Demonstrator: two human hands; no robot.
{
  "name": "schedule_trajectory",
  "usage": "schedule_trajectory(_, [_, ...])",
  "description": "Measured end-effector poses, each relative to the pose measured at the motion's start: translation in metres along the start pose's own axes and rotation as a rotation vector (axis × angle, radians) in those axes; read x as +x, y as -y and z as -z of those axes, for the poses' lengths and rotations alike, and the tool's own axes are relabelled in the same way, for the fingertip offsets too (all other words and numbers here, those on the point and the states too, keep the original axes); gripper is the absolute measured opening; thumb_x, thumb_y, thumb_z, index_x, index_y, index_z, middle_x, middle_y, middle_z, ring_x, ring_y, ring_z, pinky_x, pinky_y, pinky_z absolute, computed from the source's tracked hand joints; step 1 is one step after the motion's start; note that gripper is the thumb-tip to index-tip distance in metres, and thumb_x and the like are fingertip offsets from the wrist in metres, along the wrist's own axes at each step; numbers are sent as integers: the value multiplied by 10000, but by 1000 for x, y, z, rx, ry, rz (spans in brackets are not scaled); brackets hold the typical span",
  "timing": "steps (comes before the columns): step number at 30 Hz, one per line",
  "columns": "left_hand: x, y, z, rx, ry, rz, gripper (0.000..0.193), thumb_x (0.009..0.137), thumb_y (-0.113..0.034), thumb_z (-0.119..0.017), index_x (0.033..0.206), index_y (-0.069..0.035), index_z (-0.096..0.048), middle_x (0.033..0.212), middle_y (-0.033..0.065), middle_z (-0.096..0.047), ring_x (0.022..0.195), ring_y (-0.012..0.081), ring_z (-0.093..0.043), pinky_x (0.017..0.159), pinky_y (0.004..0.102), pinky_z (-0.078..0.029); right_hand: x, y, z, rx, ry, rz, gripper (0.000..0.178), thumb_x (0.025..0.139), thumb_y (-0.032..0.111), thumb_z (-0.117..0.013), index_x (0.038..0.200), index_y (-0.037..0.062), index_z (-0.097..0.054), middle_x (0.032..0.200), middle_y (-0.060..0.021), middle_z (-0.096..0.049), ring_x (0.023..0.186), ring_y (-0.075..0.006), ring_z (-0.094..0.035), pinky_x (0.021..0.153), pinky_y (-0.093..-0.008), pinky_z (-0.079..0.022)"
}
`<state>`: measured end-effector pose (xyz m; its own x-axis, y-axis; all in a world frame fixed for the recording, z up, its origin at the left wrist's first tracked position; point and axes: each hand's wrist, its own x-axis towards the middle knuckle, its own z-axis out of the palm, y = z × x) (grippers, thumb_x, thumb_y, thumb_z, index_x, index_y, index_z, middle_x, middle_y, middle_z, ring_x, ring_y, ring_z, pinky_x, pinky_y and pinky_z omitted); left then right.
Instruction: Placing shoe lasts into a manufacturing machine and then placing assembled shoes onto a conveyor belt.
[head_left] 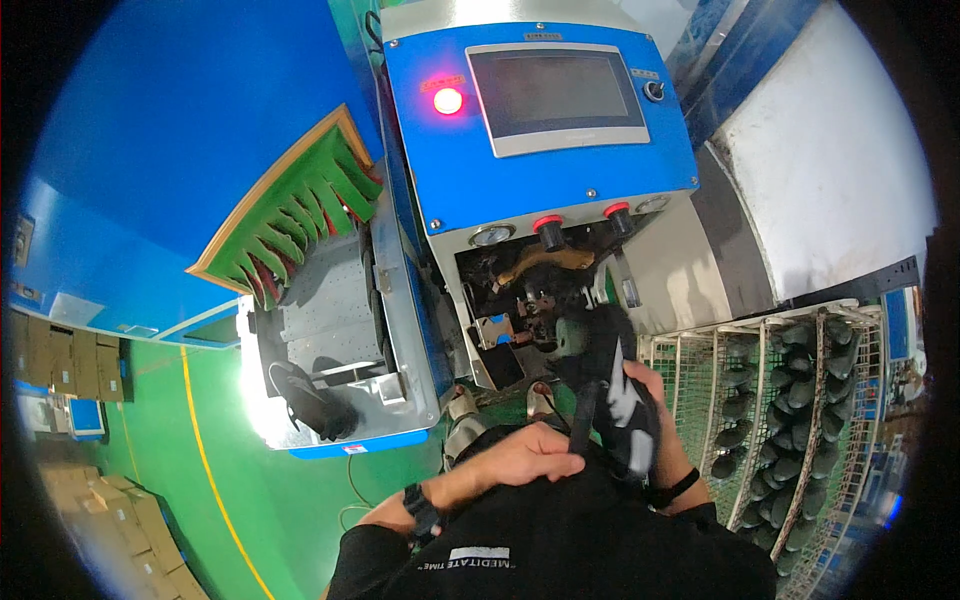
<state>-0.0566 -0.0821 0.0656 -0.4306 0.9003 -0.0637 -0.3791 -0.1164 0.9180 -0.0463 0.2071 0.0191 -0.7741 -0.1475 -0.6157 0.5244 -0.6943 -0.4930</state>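
Observation:
A black shoe upper (640,425) with white patches stands in front of the machine, close to my body. Wrapped round its right side is my right hand (648,382), with some of its fingers hidden behind the shoe. My left hand (535,455) is closed in a pinch on the lower end of a dark strip (583,415) that hangs along the shoe's left side. The shoe's far end lies against the machine's dark working opening (540,310); whether it touches the parts inside I cannot tell.
The blue machine panel (420,170) carries a screen (555,95), a lit red lamp (448,101) and black knobs (550,232). At left, a metal conveyor box (330,310) has green flaps (300,225) and a black shoe (315,405). A wire rack (700,370) at right holds several dark shoe-shaped pieces.

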Motion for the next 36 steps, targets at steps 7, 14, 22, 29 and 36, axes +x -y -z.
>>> schedule_trajectory(7, [-5, 24, 43, -366, -509, 217, 223, 991, -266, -609, 938, -61, -679, 768, -3, -662, 616, 82, -530, 556, 231, -393, 22, 32, -66, -1037, -27, 593, 943, 772, 135, -775, 1569, 2, -291, 1435, -133, -543, 1236, -187, -551, 1038, -298, -429])
schedule_trajectory(14, [11, 89, 82, -502, -812, 270, 168, 1001, -240, -594, 966, -91, -663, 786, 15, -633, 695, 127, -563, 631, 278, -424, 61, 23, -101, -1702, -305, 642, 1030, 714, 237, -811, 1599, 264, -286, 1190, -252, -603, 1025, -379, -656, 874, -414, -521])
schedule_trajectory(22, [20, 101, 97, -641, -763, 207, 138, 1006, -197, -578, 982, -68, -622, 773, 51, -614, 672, 185, -623, 729, 385, -578, 84, 23, -137, -1997, -436, 467, 1030, 784, 302, -766, 1612, 366, -158, 1183, -272, -499, 940, -463, -638, 777, -508, -547])
schedule_trajectory(29, [25, 135, 99, -645, -528, 352, 210, 996, -161, -539, 1077, -9, -659, 908, 124, -702, 727, 222, -667, 706, 356, -578, 68, 15, -78, -1911, -287, 625, 1105, 725, 205, -821, 1622, 276, -181, 1248, -254, -538, 989, -455, -643, 861, -470, -544])
schedule_trajectory(36, [1, 41, 49, -495, -602, 158, 338, 973, -168, -628, 1273, -56, -520, 941, 81, -655, 716, 153, -657, 579, 264, -523, 40, -11, 6, -311, -160, 58, 676, 770, 24, -711, 1419, 33, -522, 1080, -92, -691, 855, -211, -686, 752, -334, -563])
